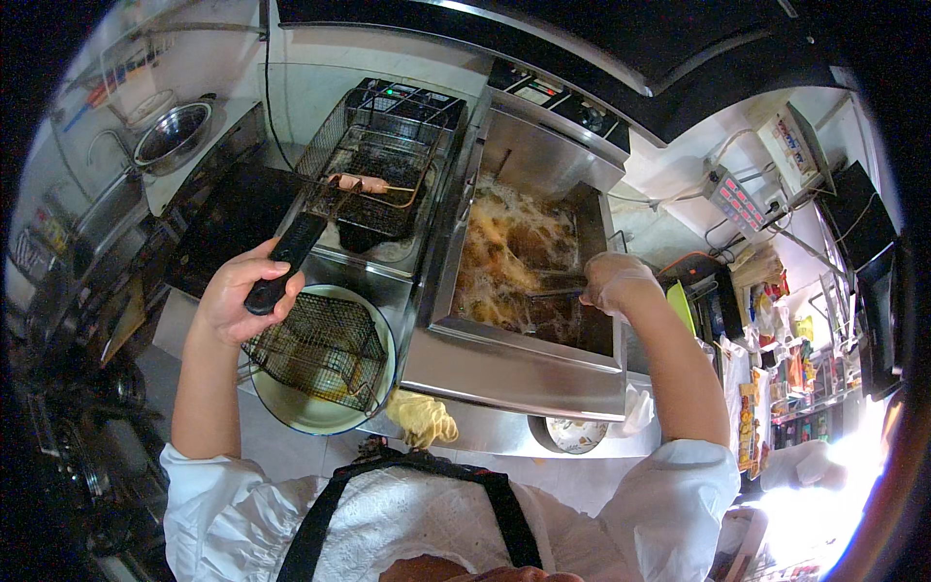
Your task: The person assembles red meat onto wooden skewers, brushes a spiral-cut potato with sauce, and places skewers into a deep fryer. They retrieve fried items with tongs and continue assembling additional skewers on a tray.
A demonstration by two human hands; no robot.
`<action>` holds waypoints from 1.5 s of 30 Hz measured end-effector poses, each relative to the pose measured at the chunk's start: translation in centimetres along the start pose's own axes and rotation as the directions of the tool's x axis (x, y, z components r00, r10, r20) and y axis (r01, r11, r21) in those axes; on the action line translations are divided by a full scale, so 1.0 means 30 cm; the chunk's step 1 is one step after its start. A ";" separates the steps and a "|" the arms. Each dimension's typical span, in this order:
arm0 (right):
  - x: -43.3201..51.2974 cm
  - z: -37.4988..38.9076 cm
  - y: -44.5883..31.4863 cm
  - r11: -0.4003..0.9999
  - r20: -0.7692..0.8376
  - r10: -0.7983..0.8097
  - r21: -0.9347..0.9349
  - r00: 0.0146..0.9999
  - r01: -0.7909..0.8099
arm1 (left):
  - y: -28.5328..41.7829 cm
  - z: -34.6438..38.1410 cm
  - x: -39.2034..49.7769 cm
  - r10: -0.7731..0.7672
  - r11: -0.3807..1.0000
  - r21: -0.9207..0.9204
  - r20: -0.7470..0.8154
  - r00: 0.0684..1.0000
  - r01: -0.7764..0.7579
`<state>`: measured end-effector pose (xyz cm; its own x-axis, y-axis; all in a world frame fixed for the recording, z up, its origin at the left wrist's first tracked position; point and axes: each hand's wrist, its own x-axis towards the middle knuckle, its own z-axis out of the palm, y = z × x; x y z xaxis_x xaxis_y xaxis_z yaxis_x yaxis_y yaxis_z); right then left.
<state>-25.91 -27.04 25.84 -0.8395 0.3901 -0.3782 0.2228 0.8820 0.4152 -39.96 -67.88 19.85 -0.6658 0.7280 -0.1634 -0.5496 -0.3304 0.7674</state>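
My left hand (251, 291) grips the black handle (286, 262) of a wire fry basket (396, 145), which is over the smaller fryer at the left. A skewered sausage-like piece (358, 183) lies in or on that basket near its handle end. At the right, my right hand (614, 284), in a thin clear glove, is closed at the right edge of the larger steel fryer (516, 349). It seems to hold a dark metal tool (556, 294) reaching into the oil; its exact shape is unclear. Golden-brown food pieces (502, 254) lie in bubbling oil.
An enamel basin (320, 424) with another wire basket (320, 349) stands at the front left. A yellow cloth (422, 418) and a patterned dish (574, 434) are along the front edge. A dark flat surface (225, 218) is left of the small fryer; a steel bowl (173, 137) sits farther back.
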 end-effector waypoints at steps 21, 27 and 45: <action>-0.179 -0.130 0.069 0.999 -0.078 0.041 -0.011 0.996 -0.042 | -0.009 -0.018 -0.002 0.048 0.996 0.079 0.026 0.999 -0.050; -0.187 -0.168 0.050 0.996 -0.066 0.088 -0.011 0.994 -0.089 | -0.014 -0.025 0.006 0.038 0.998 0.051 0.065 0.997 -0.042; -0.243 -0.352 0.084 0.986 -0.287 0.101 -0.097 0.953 -0.134 | -0.020 -0.030 0.030 0.006 1.000 0.015 0.087 0.996 -0.007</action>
<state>-24.47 -30.46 38.38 -0.9193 0.3852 -0.0809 0.2843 0.7919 0.5404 -40.69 -67.58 18.68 -0.6227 0.7754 -0.1048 -0.5373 -0.3264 0.7777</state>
